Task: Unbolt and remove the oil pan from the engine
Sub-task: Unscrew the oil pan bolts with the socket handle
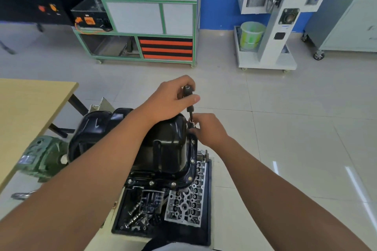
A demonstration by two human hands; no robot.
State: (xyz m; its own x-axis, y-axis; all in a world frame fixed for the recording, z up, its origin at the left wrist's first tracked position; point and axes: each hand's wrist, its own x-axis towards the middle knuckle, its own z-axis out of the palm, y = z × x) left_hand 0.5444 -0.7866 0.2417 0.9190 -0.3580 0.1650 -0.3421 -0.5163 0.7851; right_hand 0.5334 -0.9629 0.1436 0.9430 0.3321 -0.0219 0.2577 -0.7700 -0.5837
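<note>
Head cam: my left hand point(170, 99) grips the black driver handle point(187, 91), upright over the far right edge of the oil pan point(163, 144). My right hand point(208, 129) pinches the driver's shaft point(191, 115) at the flange. Pan sits centre, bolts point(173, 184) visible along near edge. Parts tray point(207, 220) nearest me.

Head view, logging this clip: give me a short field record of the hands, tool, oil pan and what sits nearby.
left hand: grips the black handle of the driver tool
right hand: fingers at the tool's lower end, at the pan flange
oil pan: black, still seated on the engine
flange bolts: several visible along the near edge
tray: black, holds loose parts and a cylinder head
table: to the left
</note>
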